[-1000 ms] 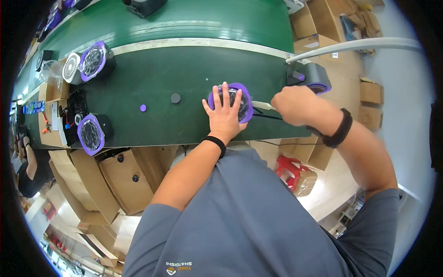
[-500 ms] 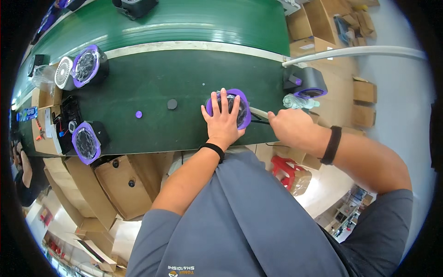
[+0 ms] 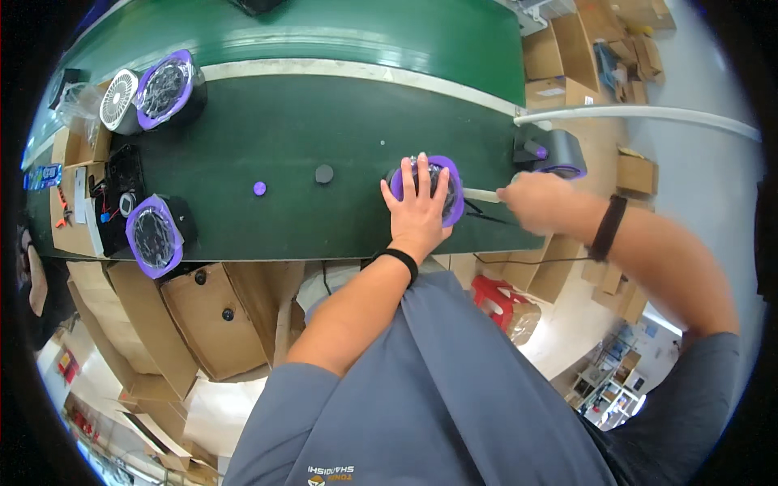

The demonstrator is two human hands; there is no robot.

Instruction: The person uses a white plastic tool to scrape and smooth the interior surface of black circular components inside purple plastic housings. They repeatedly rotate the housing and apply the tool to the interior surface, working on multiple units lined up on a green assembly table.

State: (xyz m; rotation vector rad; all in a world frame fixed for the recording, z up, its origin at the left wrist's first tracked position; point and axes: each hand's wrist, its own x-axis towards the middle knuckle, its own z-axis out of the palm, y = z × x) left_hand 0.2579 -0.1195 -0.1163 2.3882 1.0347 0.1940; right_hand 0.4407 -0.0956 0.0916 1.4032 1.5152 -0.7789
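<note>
Near the front edge of the green table, my left hand (image 3: 417,212) lies spread and flat on a dark housing with a purple rim (image 3: 457,180) and a film-covered front. My right hand (image 3: 541,201) is closed around the end of a pale stick-like piece (image 3: 481,195), which runs to the housing's right side; its kind is not clear. Beside it, a thin dark strip (image 3: 486,213) sticks out. Left of my left hand lie a dark grey round cap (image 3: 324,174) and a smaller purple cap (image 3: 259,189).
More purple-rimmed housings stand at front left (image 3: 154,237), back left (image 3: 164,91) and right (image 3: 561,154). A round white grille (image 3: 120,101) stands at back left. A pale curved tube (image 3: 640,113) crosses the right. Cardboard boxes (image 3: 215,320) sit below the table; a red stool (image 3: 496,304) stands nearby.
My right hand has moved right, away from the housing, still closed on the pale piece. My left hand stays spread on the housing. The whole view has shifted slightly.
</note>
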